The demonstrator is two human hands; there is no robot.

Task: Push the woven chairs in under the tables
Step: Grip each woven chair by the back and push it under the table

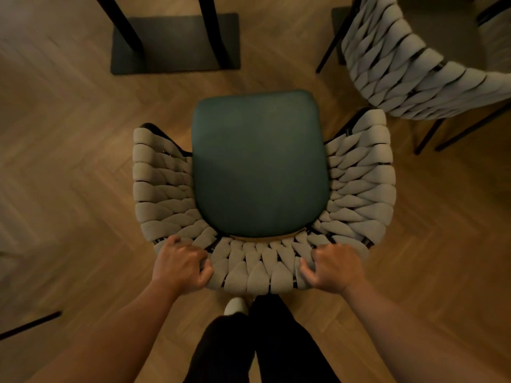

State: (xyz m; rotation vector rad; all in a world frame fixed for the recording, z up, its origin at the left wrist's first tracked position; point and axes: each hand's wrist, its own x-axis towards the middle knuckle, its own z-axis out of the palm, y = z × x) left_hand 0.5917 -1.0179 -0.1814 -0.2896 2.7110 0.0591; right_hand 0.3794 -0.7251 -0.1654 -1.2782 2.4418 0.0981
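Note:
A woven chair [362, 183] with pale braided straps and a dark green seat cushion [260, 164] stands right below me, seen from above. My left hand [179, 266] grips the top of its backrest on the left side, fingers curled over the straps. My right hand [336, 268] grips the same rim on the right side. The chair's open front faces a black table base [177, 42] with two dark legs rising from it, a short stretch of floor away. The tabletop is out of view.
A second woven chair [414, 67] stands at the upper right, its thin black legs on the floor near my chair's right arm. The floor is herringbone wood [69, 161]. My dark trousers and a pale shoe [235, 305] are just behind the backrest. A thin dark bar [30, 324] lies at lower left.

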